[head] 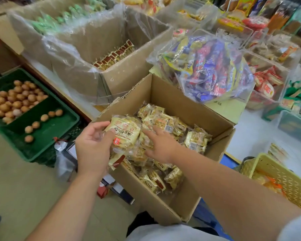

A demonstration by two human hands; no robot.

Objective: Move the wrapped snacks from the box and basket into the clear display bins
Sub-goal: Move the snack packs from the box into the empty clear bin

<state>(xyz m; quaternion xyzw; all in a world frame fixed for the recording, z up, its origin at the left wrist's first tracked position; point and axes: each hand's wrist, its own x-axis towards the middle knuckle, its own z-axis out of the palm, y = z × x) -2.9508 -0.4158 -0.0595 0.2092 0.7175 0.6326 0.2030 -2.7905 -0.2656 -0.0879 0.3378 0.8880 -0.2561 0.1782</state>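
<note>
An open cardboard box [186, 105] stands in front of me, holding several yellow wrapped snacks [195, 140]. My left hand [92, 145] grips a stack of these yellow packets [126, 134] over the box's left edge. My right hand [161, 145] reaches into the box with straight fingers touching the packets beside the stack. A yellow woven basket [283, 174] sits at the lower right with orange packets inside. Clear display bins [268, 66] with red and green snacks line the right side.
A clear bag of blue, red and yellow snacks [208, 66] lies behind the box. Larger plastic-lined cartons [129, 70] stand at the back left. A green crate of eggs [42, 129] sits on the left. The floor is at the lower left.
</note>
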